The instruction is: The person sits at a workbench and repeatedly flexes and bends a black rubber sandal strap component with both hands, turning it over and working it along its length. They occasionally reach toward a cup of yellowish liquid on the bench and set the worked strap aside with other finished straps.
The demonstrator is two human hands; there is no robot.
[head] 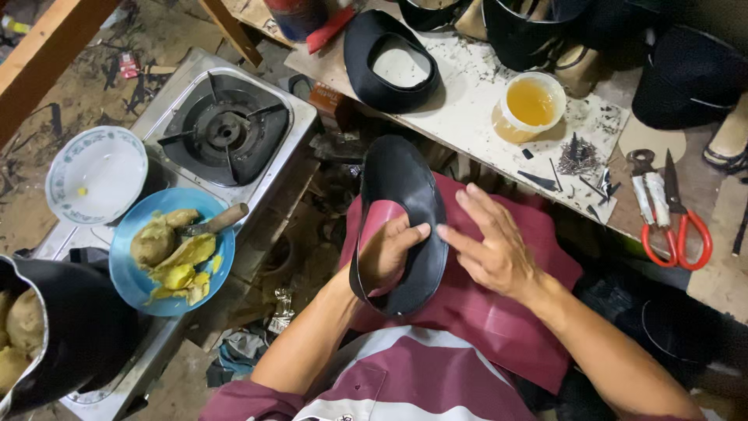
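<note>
The left hand [387,253] grasps a black shoe upper [405,210] from inside – fingers tucked into its red lining, thumb pressed over the edge onto the black outer face. The upper stands tilted above a maroon cloth [499,312] spread over the lap. The right hand [491,242] lies flat and unclenched, fingers spread, its fingertips [446,231] touching the upper's right side near the left thumb; it grips nothing.

To the left stands a gas stove [226,129]. On its steel top sit a white bowl [95,173] and, just beside it, a blue plate [128,265] of yellow food with a wooden-handled tool [222,220] resting in it. A black pot [74,335] is at the lower left edge.

Beyond the hands runs a white board [467,101] – on it another black upper [389,66], a cup of amber liquid [531,103] and a heap of small nails [578,156]. Red-handled scissors [686,210] and pincers [645,191] lie side by side at the right, well apart from both hands.
</note>
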